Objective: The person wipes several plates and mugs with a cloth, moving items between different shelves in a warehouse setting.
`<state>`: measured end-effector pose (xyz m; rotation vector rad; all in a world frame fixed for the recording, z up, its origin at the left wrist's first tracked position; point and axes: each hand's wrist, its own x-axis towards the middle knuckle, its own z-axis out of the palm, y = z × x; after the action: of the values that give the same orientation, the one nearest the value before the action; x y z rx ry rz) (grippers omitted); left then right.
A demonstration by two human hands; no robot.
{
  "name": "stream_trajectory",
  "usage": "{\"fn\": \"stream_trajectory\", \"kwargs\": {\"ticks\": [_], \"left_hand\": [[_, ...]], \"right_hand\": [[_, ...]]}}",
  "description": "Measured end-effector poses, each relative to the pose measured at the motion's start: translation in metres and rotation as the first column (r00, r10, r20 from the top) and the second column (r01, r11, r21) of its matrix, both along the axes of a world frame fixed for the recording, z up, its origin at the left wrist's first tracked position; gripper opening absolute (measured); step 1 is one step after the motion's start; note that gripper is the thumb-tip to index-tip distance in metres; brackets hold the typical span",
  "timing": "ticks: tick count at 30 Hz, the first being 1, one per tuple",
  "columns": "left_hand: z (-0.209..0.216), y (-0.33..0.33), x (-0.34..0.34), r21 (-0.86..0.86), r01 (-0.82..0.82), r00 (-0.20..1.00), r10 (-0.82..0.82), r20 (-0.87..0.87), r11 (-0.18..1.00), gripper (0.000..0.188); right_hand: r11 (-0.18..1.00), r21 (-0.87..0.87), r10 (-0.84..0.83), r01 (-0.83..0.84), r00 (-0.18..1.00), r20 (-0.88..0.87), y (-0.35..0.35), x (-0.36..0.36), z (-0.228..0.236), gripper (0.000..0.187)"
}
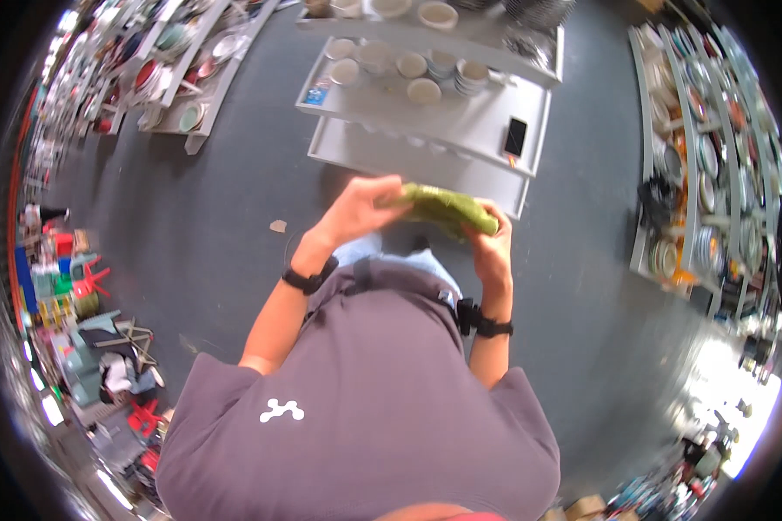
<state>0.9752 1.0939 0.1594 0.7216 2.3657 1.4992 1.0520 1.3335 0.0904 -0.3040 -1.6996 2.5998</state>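
Observation:
An olive-green folded cloth, slightly blurred, is stretched between my two hands in front of my waist. My left hand is closed on its left end, thumb and fingers pinching the edge. At the other end my right hand grips the cloth from below and the side. A black band circles each wrist. Just beyond the cloth stands a white tiered shelf, apart from both hands.
Several white bowls, some stacked, sit on the shelf, with a dark phone at its right. Racks of dishes line the right side; another rack is far left. A pale scrap lies on the grey floor.

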Motion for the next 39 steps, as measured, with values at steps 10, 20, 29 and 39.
{"fn": "stream_trajectory", "kwargs": {"ticks": [10, 20, 29, 39], "left_hand": [[-0.01, -0.088, 0.013, -0.101, -0.131, 0.937, 0.156, 0.313, 0.986, 0.069], [-0.052, -0.179, -0.014, 0.051, -0.442, 0.896, 0.443, -0.005, 0.895, 0.024], [-0.036, -0.288, -0.02, -0.021, -0.608, 0.789, 0.607, 0.094, 0.794, 0.03], [-0.037, -0.402, 0.014, 0.004, -0.695, 0.703, 0.678, 0.217, 0.719, 0.041]], "right_hand": [[0.804, 0.126, 0.593, -0.581, 0.798, -0.108, -0.074, -0.074, 0.031, 0.027], [0.769, 0.197, 0.562, -0.608, 0.79, 0.245, -0.166, -0.133, 0.038, 0.028], [0.572, 0.335, 0.656, -0.748, 0.663, 0.361, -0.266, -0.166, 0.036, 0.034], [-0.013, 0.568, 0.847, -0.823, 0.292, 0.443, -0.37, -0.228, 0.002, 0.023]]}}
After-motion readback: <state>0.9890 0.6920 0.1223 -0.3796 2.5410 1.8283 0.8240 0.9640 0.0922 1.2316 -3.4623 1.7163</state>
